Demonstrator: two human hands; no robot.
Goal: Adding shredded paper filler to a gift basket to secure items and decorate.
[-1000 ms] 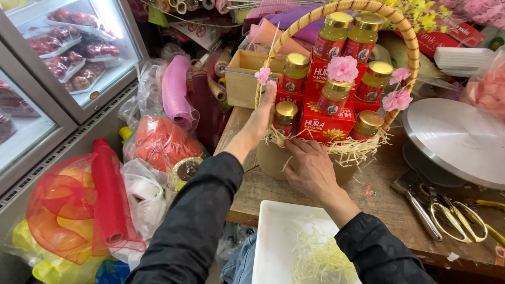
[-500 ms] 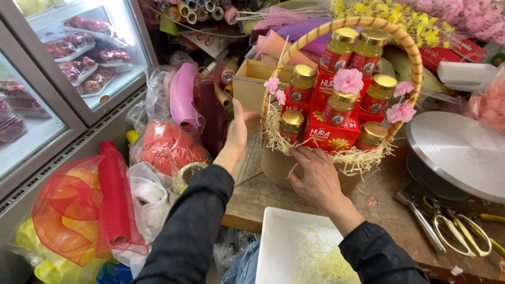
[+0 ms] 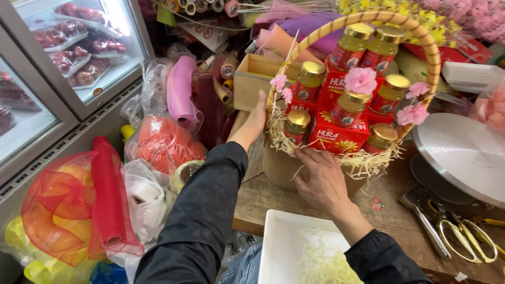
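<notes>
A gift basket point(image 3: 281, 165) with a woven arched handle stands on a wooden table. It holds several gold-lidded glass jars point(image 3: 298, 126), red boxes point(image 3: 336, 135), pink paper flowers point(image 3: 361, 80) and pale shredded straw point(image 3: 363, 160). My left hand point(image 3: 254, 123) lies flat against the basket's left side by the handle base. My right hand point(image 3: 318, 179) rests on the front rim, fingers in the straw just below a jar.
A white tray point(image 3: 286, 247) with shredded straw sits at the table's near edge. Scissors point(image 3: 463, 231) and a round metal turntable point(image 3: 465, 152) lie on the right. Rolls of red, pink and orange mesh point(image 3: 108, 194) pile up on the left, beside a glass-door fridge point(image 3: 79, 58).
My left hand slid from the basket's front over to its left side by the handle. My right hand shifted slightly along the front rim into the straw.
</notes>
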